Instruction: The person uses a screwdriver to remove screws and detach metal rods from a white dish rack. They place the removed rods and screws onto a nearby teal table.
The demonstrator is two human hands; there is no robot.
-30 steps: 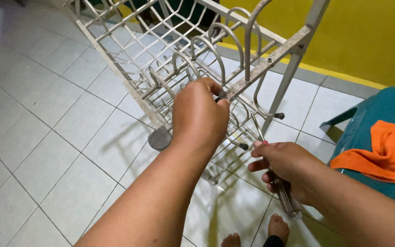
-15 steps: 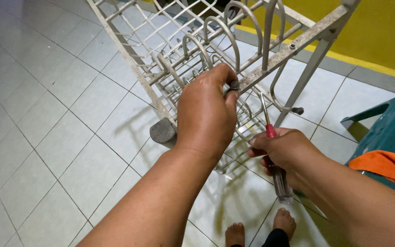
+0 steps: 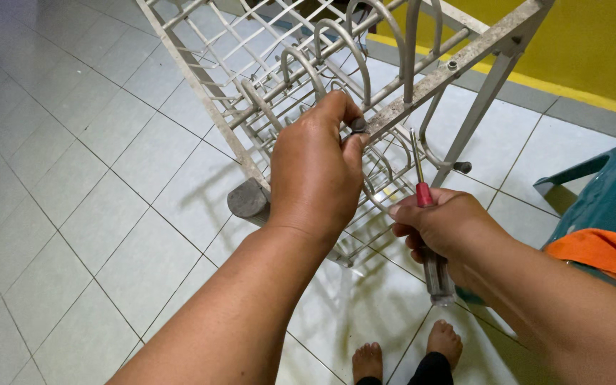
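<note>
Left hand (image 3: 315,171) pinching a small knob (image 3: 358,125) on the white wire rack (image 3: 251,78), right hand (image 3: 443,228) closed around a screwdriver (image 3: 425,214), orange cloth (image 3: 607,242) far right, tiled floor (image 3: 58,214) left, bare feet (image 3: 408,353) near.

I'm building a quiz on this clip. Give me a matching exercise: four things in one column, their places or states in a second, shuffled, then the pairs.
1. Left hand
2. Red-and-clear-handled screwdriver
3. Orange cloth
4. Grey round rubber foot

A. draped over a teal chair
B. on the white wire rack leg, near the floor
C. pinching a small dark knob
D. gripped in the right hand

Pairs: 1-C, 2-D, 3-A, 4-B
</note>
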